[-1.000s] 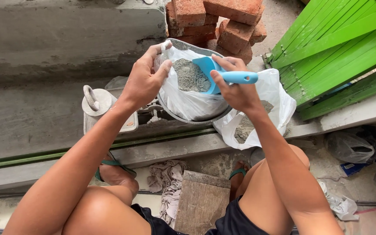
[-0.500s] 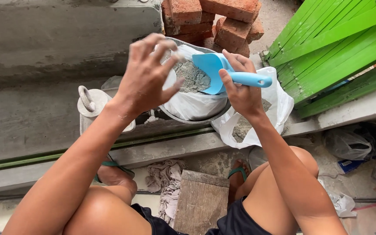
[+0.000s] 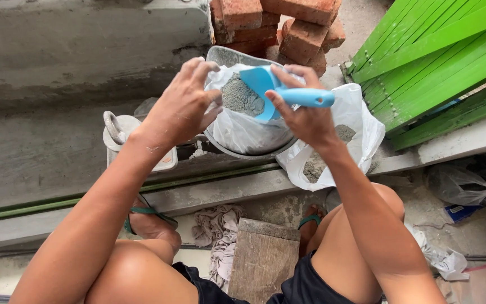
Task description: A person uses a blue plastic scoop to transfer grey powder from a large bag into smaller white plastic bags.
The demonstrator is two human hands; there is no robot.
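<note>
My right hand (image 3: 305, 115) grips the handle of a blue plastic scoop (image 3: 262, 87), whose blade dips into grey cement powder (image 3: 238, 97) inside a white plastic bag (image 3: 243, 132). That bag sits in a round metal pan (image 3: 229, 56). My left hand (image 3: 184, 101) holds the bag's left rim, fingers curled over the edge. A second white bag (image 3: 355, 132) with grey powder lies just right of the pan, under my right wrist.
Red bricks (image 3: 288, 25) are stacked behind the pan. Green wooden slats (image 3: 440, 62) lean at the right. A white lidded jug (image 3: 120, 135) stands left of the pan. Below me lie a wooden block (image 3: 262, 259), rags (image 3: 217, 236) and crumpled bags (image 3: 468, 180).
My left hand shifted along the bag's rim and now grips it lower. The scoop has tilted and pushed deeper into the powder.
</note>
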